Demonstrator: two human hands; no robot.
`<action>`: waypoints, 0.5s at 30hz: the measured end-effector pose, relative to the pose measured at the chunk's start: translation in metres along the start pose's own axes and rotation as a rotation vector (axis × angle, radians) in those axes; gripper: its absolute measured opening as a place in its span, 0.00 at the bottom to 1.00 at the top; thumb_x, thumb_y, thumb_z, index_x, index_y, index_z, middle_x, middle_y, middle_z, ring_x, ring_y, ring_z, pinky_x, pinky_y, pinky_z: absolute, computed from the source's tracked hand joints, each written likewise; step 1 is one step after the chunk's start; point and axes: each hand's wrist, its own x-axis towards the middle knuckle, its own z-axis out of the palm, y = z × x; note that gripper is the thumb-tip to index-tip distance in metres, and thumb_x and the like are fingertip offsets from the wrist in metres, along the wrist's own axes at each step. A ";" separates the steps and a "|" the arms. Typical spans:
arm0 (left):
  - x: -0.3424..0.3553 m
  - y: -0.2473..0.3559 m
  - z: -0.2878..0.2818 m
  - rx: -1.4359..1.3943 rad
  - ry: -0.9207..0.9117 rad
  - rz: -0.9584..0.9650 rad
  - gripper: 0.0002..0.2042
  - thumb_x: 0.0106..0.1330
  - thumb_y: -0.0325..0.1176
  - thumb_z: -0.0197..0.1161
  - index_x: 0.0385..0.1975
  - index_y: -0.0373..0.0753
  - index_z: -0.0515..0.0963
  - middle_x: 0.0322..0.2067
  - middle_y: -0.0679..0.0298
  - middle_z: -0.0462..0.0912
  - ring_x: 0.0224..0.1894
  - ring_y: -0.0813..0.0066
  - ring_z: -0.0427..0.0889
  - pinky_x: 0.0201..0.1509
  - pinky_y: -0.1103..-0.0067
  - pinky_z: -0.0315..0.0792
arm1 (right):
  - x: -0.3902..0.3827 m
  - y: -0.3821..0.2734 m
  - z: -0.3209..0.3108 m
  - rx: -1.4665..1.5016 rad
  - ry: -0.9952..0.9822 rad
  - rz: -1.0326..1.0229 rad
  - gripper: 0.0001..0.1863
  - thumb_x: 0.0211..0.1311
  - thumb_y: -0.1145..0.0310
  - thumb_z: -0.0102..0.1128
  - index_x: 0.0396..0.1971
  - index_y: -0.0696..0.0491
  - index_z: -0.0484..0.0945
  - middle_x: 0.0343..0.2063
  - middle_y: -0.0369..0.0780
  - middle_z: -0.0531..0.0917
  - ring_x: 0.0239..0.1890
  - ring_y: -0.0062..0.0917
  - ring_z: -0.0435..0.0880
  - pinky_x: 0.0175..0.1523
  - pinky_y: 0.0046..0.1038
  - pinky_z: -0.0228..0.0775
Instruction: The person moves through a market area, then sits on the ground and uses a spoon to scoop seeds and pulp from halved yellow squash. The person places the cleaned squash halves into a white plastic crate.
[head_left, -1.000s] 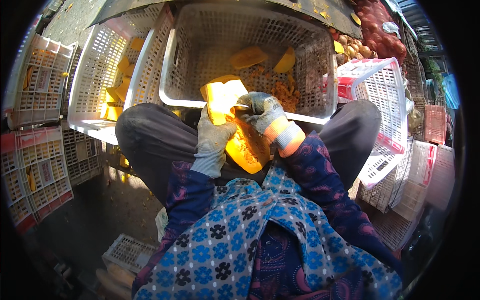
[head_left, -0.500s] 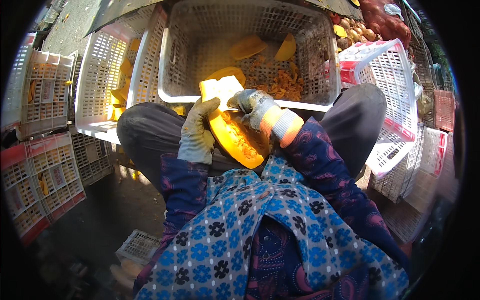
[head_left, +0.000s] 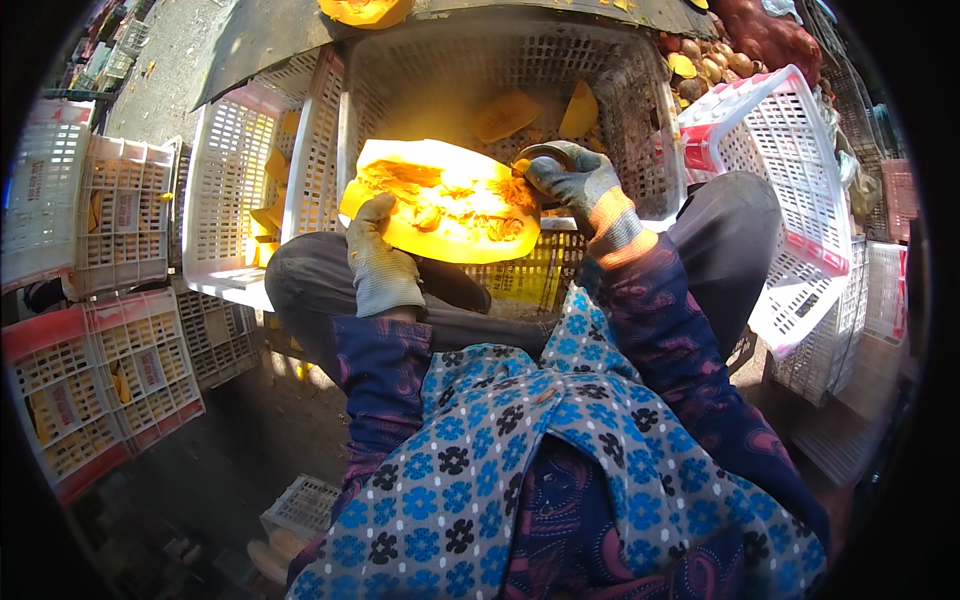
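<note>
A sunlit orange pumpkin half (head_left: 442, 205) lies sideways over the front of the central crate (head_left: 650, 100), its stringy seed cavity facing up. My left hand (head_left: 383, 255), in a dirty pale knit glove, grips the pumpkin's near left side. My right hand (head_left: 590, 200), in a grey glove with an orange cuff, is closed on a small metal tool (head_left: 545, 152) at the pumpkin's right end, with a bit of orange pulp by it. The tool's exact shape is partly hidden by the fingers. Pumpkin slices (head_left: 580, 110) lie inside the crate.
A crate of yellow pieces (head_left: 215, 160) stands left, beside stacked crates (head_left: 120, 210). A red-rimmed crate (head_left: 775, 180) tilts at my right. Onions (head_left: 738, 62) and a red mesh sack (head_left: 770, 30) are back right. Another cut pumpkin (head_left: 368, 10) rests on a dark board (head_left: 470, 8).
The pumpkin has turned from lengthwise to crosswise, cavity more exposed, and moved slightly up. My right hand has moved right and up with the tool to its end.
</note>
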 end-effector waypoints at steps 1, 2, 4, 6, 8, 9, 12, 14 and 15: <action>0.004 -0.001 -0.001 0.016 0.047 0.048 0.16 0.56 0.29 0.62 0.43 0.30 0.73 0.41 0.55 0.79 0.44 0.61 0.80 0.52 0.69 0.77 | 0.002 0.008 0.002 0.037 -0.021 0.038 0.13 0.60 0.66 0.64 0.42 0.55 0.80 0.35 0.36 0.84 0.33 0.20 0.82 0.39 0.23 0.77; 0.007 -0.003 -0.003 -0.014 0.056 0.026 0.15 0.56 0.29 0.62 0.42 0.30 0.73 0.41 0.55 0.79 0.44 0.62 0.80 0.52 0.69 0.77 | 0.004 0.016 0.004 0.104 -0.106 0.014 0.13 0.60 0.66 0.64 0.42 0.56 0.80 0.35 0.37 0.84 0.33 0.20 0.82 0.39 0.22 0.77; 0.008 -0.006 -0.007 -0.070 0.078 -0.026 0.13 0.57 0.30 0.62 0.40 0.31 0.74 0.41 0.55 0.79 0.44 0.62 0.80 0.53 0.70 0.76 | 0.008 0.032 0.013 0.193 -0.089 0.133 0.14 0.55 0.67 0.67 0.42 0.55 0.81 0.35 0.36 0.83 0.33 0.22 0.81 0.39 0.21 0.74; 0.000 -0.007 -0.013 0.151 -0.070 0.153 0.15 0.58 0.30 0.61 0.44 0.32 0.73 0.43 0.56 0.78 0.45 0.62 0.80 0.53 0.71 0.76 | 0.016 0.038 0.019 0.321 -0.041 0.167 0.14 0.55 0.68 0.67 0.41 0.56 0.81 0.34 0.37 0.83 0.34 0.23 0.81 0.41 0.24 0.75; -0.010 -0.002 -0.018 0.147 -0.188 0.091 0.18 0.61 0.31 0.59 0.51 0.34 0.71 0.47 0.56 0.76 0.49 0.62 0.78 0.54 0.71 0.75 | 0.024 0.031 0.017 0.159 -0.058 0.032 0.11 0.56 0.71 0.65 0.40 0.56 0.80 0.34 0.38 0.82 0.34 0.25 0.81 0.42 0.25 0.76; -0.015 0.004 -0.020 -0.098 -0.278 -0.091 0.20 0.63 0.33 0.58 0.55 0.36 0.69 0.51 0.56 0.74 0.52 0.61 0.77 0.55 0.70 0.75 | 0.027 0.026 0.015 0.338 -0.025 0.135 0.10 0.57 0.73 0.64 0.40 0.56 0.80 0.36 0.40 0.82 0.35 0.28 0.82 0.43 0.27 0.77; -0.027 0.016 -0.025 -0.240 -0.476 -0.247 0.26 0.64 0.34 0.57 0.60 0.31 0.63 0.54 0.50 0.73 0.56 0.58 0.74 0.57 0.65 0.73 | 0.031 0.009 0.002 0.342 -0.051 0.023 0.11 0.56 0.74 0.65 0.40 0.56 0.79 0.36 0.42 0.83 0.38 0.29 0.84 0.44 0.29 0.80; -0.032 0.015 -0.025 -0.111 -0.539 -0.398 0.23 0.62 0.30 0.60 0.56 0.28 0.68 0.53 0.48 0.74 0.53 0.59 0.77 0.56 0.68 0.74 | 0.029 0.008 0.002 0.325 -0.032 -0.030 0.12 0.55 0.71 0.67 0.39 0.58 0.79 0.32 0.37 0.82 0.28 0.20 0.79 0.34 0.19 0.74; -0.032 0.011 -0.023 0.059 -0.530 -0.425 0.22 0.61 0.26 0.60 0.55 0.27 0.67 0.52 0.49 0.75 0.52 0.61 0.78 0.54 0.69 0.75 | 0.028 0.010 0.004 0.291 -0.081 -0.055 0.12 0.55 0.71 0.67 0.38 0.59 0.80 0.31 0.37 0.82 0.28 0.19 0.79 0.35 0.19 0.74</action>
